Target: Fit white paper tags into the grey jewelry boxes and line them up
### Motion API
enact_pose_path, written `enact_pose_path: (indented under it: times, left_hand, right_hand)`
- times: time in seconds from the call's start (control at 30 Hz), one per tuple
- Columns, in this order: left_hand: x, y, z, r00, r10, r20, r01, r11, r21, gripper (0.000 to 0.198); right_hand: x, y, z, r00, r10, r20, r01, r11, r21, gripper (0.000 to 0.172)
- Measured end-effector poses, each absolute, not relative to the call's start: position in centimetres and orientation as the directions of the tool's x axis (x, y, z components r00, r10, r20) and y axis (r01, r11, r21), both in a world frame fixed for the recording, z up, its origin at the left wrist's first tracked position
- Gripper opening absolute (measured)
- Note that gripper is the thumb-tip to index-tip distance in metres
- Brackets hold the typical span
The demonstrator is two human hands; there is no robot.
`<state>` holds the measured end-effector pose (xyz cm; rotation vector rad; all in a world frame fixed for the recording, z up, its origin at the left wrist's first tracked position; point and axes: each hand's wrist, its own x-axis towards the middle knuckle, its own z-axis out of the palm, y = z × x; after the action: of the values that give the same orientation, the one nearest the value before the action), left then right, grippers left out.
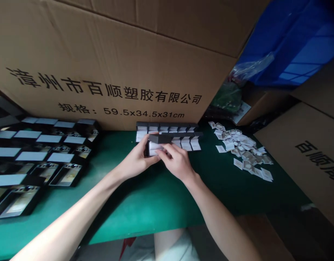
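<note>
Box point(157, 139) at the green table's point(145, 203) back, gripped by your left hand point(136, 159) and right hand point(178, 161), fingers closed round it — packet seemingly inside. Rows of boxes point(183, 127) stand filled behind; loose packets point(243, 148) lie unused.

The big carton point(115, 54) reads 漳州市百顺塑胶有限公司 — 规格: 59.5x34.5x31cm; the side carton point(305, 145) shows 百顺, perhaps more.

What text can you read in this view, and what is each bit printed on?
"漳州市百顺塑胶有限公司": big carton.
"规格: 59.5x34.5x31cm": same carton, the line below.
"百顺", then cut off by the frame edge: right carton.
Packets and open boxes: print too small to read.
Held box: no text visible.
</note>
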<state>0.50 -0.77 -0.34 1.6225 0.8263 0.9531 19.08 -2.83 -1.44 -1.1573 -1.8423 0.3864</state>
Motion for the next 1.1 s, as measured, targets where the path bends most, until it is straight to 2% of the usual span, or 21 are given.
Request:
enact_pose_path:
  times: [0.13, 0.4, 0.57, 0.73, 0.97, 1.03, 1.1]
  left_hand:
    - [0.4, -0.8, -0.5, 0.437, 0.882, 0.177, 0.095, -0.241, 0.966, 0.057]
    - [0.2, -0.7, -0.7, 0.468, 0.859, 0.205, 0.134, -0.299, 0.945, 0.063]
    - [0.0, -0.8, -0.1, 0.484, 0.859, 0.167, 0.105, -0.246, 0.963, 0.068]
    - [0.3, -1.0, 0.5, 0.457, 0.889, 0.031, 0.005, -0.037, 0.999, 0.058]
    - [0.6, 0.0, -0.5, 0.290, 0.956, 0.052, -0.140, -0.011, 0.990, 0.027]
    - [0.6, 0.4, -0.5, 0.247, 0.969, 0.024, -0.219, 0.032, 0.975, 0.026]
    - [0.7, 0.5, -0.4, 0.222, 0.975, -0.007, -0.288, 0.073, 0.955, 0.029]
  right_hand:
    - [19.0, -2.8, -1.7, -0.209, 0.856, 0.473, 0.619, 0.490, -0.613, 0.030]
    - [19.0, -3.1, -1.3, -0.342, 0.843, 0.415, 0.724, 0.518, -0.454, 0.036]
    - [18.7, -3.3, -1.4, -0.347, 0.858, 0.379, 0.752, 0.496, -0.434, 0.035]
    - [18.5, -3.1, -1.9, -0.330, 0.823, 0.463, 0.712, 0.539, -0.450, 0.034]
    - [18.6, -2.8, -2.6, -0.311, 0.703, 0.640, 0.625, 0.658, -0.419, 0.034]
    - [18.5, -2.9, -2.4, -0.241, 0.690, 0.682, 0.589, 0.663, -0.462, 0.035]
    - [18.3, -3.0, -2.1, -0.130, 0.725, 0.676, 0.541, 0.623, -0.565, 0.031]
